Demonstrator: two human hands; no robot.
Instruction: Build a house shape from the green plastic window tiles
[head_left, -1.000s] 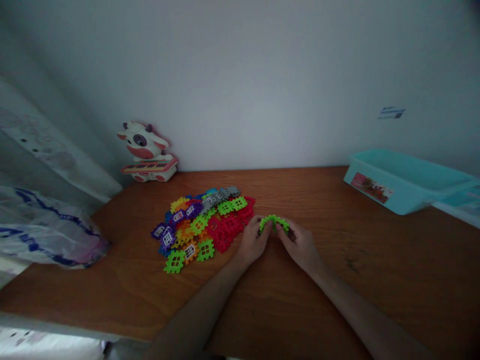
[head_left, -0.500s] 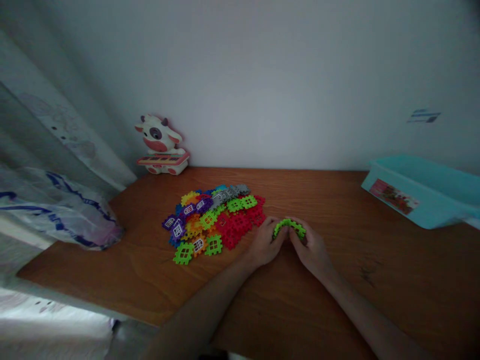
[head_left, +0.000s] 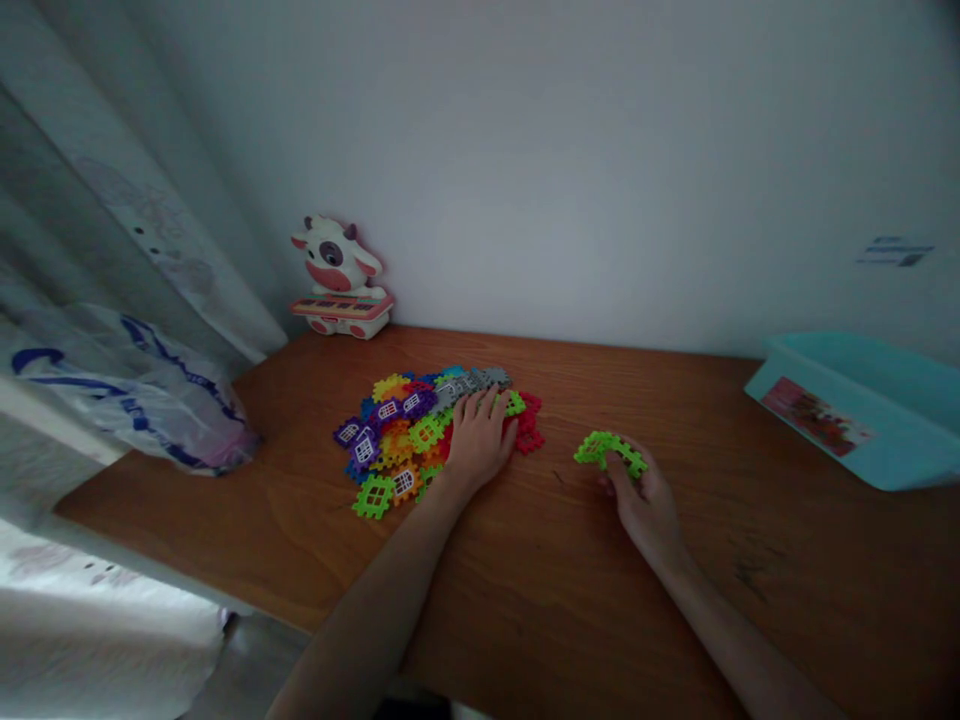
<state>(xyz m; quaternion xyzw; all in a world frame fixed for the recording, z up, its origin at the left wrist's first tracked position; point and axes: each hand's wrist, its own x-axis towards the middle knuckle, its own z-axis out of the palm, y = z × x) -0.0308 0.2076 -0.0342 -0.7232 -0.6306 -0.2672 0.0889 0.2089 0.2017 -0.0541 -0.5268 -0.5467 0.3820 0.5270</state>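
Here, a joined strip of green tiles (head_left: 609,451) is pinched between the thumb and fingers of the right hand (head_left: 643,496), just right of the frame's centre. Its long axis runs across the frame, from upper left down to lower right, with the free end pointing left toward the pile of coloured tiles (head_left: 420,430). The left hand (head_left: 478,437) is laid flat on that pile, fingers spread slightly apart and clamped on nothing. A single tile would best be gripped by its edges, notches kept clear, and the strip held steady and level on the wooden table (head_left: 570,610).
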